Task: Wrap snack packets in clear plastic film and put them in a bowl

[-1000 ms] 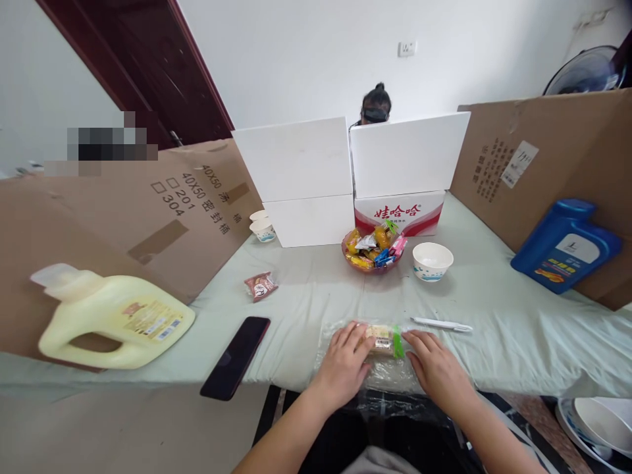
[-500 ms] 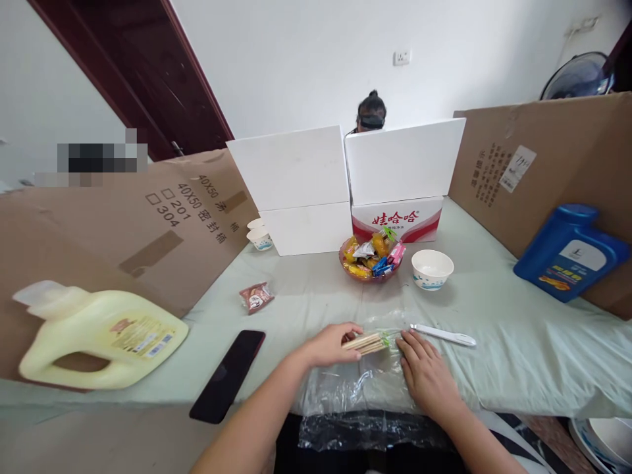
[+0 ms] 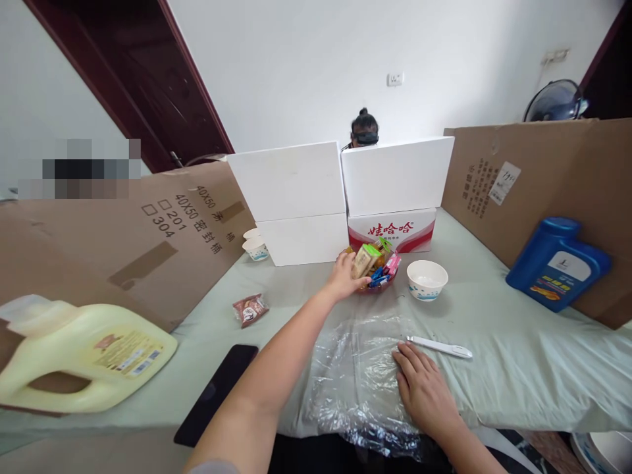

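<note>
My left hand (image 3: 343, 278) reaches out to the pink-red bowl (image 3: 378, 288) of wrapped snacks (image 3: 391, 264). Its fingers are closed around a beige snack packet (image 3: 364, 261) with a green end, held over the left part of the bowl. The hand and packet hide some of the contents. Palm down, my right hand (image 3: 425, 387) lies with fingers stretched out on the right edge of a clear plastic bag (image 3: 358, 375). That bag is spread flat and hangs over the table's front edge. Just beyond the right fingertips is a white-handled tool (image 3: 439, 346), perhaps a knife or peeler.
A paper bowl (image 3: 427, 280) stands right of the snacks. Farther left are a brown wrapped snack (image 3: 250, 309), a dark phone (image 3: 217, 393) and a yellow jug (image 3: 89, 355). A blue bottle (image 3: 557, 263) is at right. White boxes (image 3: 303, 240) and cardboard (image 3: 197, 230) border the table; a person (image 3: 364, 128) is behind.
My left hand has moved forward from above the plastic bag to the snack bowl, carrying the beige packet. The right hand stays flat on the bag. The view has tilted slightly up.
</note>
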Tool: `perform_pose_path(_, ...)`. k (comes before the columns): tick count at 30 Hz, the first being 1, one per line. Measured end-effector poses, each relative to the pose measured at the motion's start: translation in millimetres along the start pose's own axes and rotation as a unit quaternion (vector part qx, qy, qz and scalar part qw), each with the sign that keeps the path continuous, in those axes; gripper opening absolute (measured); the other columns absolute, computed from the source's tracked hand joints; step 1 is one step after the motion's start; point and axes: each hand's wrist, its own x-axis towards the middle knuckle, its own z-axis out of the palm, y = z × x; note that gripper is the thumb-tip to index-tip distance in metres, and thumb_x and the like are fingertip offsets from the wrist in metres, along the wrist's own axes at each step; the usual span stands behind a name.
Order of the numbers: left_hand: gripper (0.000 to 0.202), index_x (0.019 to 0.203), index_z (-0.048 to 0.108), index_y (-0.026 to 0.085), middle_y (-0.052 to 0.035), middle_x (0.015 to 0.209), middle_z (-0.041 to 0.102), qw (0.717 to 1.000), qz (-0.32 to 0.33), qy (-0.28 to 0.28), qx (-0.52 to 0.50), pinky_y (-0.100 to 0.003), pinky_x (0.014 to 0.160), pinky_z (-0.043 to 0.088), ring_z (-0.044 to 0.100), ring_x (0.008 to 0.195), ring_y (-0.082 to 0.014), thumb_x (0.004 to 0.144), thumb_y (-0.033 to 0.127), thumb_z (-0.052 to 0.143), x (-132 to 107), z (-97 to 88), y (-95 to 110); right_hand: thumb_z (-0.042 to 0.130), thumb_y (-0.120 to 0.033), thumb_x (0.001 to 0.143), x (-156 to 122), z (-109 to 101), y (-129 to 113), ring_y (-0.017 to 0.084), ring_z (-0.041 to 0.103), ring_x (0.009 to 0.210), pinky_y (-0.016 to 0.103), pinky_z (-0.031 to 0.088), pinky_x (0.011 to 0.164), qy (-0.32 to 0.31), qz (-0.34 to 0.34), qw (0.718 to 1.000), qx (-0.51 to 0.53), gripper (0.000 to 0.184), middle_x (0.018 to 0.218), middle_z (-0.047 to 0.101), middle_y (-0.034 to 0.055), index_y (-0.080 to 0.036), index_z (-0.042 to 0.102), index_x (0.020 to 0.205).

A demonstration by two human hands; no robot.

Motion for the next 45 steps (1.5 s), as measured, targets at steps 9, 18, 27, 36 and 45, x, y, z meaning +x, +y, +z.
perform_pose_path(9, 0.047, 0.115, 0.063, 0.025, -0.0091, 0.116, 0.063, 0.936, 0.178, -0.267, 0.143, -0.041, 0.086, 0.05, 0.061, 0.102, -0.0299, 0.074, 0.044, 0.073, -145, 29.6, 1, 0.044, -0.021, 0.09, 0, -1, -2, 0.025, 0.05, 0.124, 0.043, 0.042, 0.1, -0.002, 0.008, 1.0, -0.001, 0.035, 0.132, 0.058, 0.0078, -0.02, 0.058, 0.122)
perform_pose_path(18, 0.024, 0.106, 0.063, 0.017, -0.0119, 0.112, 0.062, 0.982, 0.016, -0.013, 0.19, -0.044, 0.095, 0.045, 0.055, 0.109, -0.0257, 0.085, 0.021, 0.052, -165, -36.0, -81, 0.043, -0.023, 0.091, 2, -3, -1, 0.025, 0.048, 0.126, 0.043, 0.039, 0.103, -0.022, 0.015, 1.0, 0.011, 0.035, 0.131, 0.058, 0.0093, -0.018, 0.058, 0.123)
perform_pose_path(27, 0.066, 0.123, 0.058, 0.028, -0.0082, 0.135, 0.054, 0.943, 0.157, -0.276, 0.104, -0.052, 0.107, 0.038, 0.042, 0.132, -0.0324, 0.061, 0.03, 0.083, -270, -53.4, -36, 0.044, -0.023, 0.091, 6, -4, 5, 0.026, 0.05, 0.125, 0.044, 0.041, 0.103, -0.046, 0.01, 0.998, 0.037, 0.034, 0.131, 0.058, 0.0104, -0.018, 0.06, 0.12)
perform_pose_path(36, 0.042, 0.125, 0.057, 0.026, -0.0048, 0.14, 0.053, 0.935, 0.215, -0.234, 0.16, -0.047, 0.109, 0.039, 0.036, 0.138, -0.0237, 0.087, 0.009, 0.052, -286, -46.2, -64, 0.043, -0.034, 0.094, 2, -69, 53, 0.02, 0.065, 0.097, 0.036, 0.054, 0.084, -0.036, 0.083, 0.979, 0.181, 0.029, 0.109, 0.068, 0.0087, -0.021, 0.062, 0.111)
perform_pose_path(45, 0.021, 0.098, 0.067, 0.021, -0.0052, 0.128, 0.062, 0.952, 0.234, -0.167, 0.103, -0.042, 0.106, 0.043, 0.045, 0.132, -0.0225, 0.094, 0.014, 0.047, -281, -37.7, -69, 0.047, -0.011, 0.083, -87, -80, 43, 0.027, 0.025, 0.142, 0.048, 0.037, 0.108, -0.192, -0.159, 0.965, 0.077, 0.055, 0.15, 0.039, 0.0027, -0.029, 0.05, 0.135)
